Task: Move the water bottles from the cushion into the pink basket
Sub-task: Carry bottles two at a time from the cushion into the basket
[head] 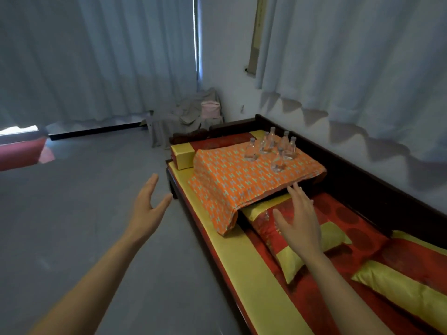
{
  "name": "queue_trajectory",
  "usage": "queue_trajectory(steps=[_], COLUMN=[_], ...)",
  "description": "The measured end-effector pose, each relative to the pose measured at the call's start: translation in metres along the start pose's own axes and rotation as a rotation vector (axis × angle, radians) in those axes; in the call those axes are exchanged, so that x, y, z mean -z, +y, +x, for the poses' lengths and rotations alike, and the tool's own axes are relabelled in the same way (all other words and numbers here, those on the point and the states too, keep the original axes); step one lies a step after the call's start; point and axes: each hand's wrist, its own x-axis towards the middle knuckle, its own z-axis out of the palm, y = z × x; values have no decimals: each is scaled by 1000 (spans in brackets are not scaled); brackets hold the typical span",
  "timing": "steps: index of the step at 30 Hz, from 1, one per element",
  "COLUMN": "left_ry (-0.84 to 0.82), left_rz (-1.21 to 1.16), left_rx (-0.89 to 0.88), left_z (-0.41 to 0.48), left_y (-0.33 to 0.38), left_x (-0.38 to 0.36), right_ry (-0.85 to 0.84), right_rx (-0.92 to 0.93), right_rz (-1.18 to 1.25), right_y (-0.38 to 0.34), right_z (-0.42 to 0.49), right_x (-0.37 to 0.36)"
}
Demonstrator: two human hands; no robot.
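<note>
Several clear water bottles (273, 147) stand upright in a cluster on a raised cushion covered by an orange patterned cloth (232, 180), at the far end of a wooden daybed. A pink basket (210, 110) sits further back on a cloth-draped chair in the corner. My left hand (148, 206) hovers open over the floor, left of the daybed. My right hand (298, 218) is open too, fingers spread, above a red and yellow pillow just in front of the orange cushion. Neither hand touches a bottle.
The daybed (242, 262) has a yellow mat, red and yellow pillows (399, 284) and a dark wooden back rail (362, 180) along the right wall. Grey floor (72, 201) lies to the left. Curtains hang behind. A red object (19, 153) sits at the far left.
</note>
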Motion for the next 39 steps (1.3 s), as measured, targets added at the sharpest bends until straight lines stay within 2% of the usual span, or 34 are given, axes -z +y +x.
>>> queue_trajectory(steps=[7,11,14,21,31,39], left_ry=[-36,-68,-111,-323,-623,-798], left_rz=[-11,-32,-46,-103,-161,-233], left_rx=[2,1,-62,-226,-368,-305], left_z=[168,250,317,492,608,669], left_y=[-42,-63,-80,-111,-102,-103], left_x=[-13,-33,-54,-127,-290,-395], right_ry=[-15,36,87,248,327,460], right_rx=[-83,-90,-97,-283,-571,-805], right_rz=[-29,-20,-29,-93,-164,39], right_y=[-3,-6,-5,10,62,135], right_z=[139,206,252,331,407,475], right_x=[-77,-116,-144,-219,-252,-292])
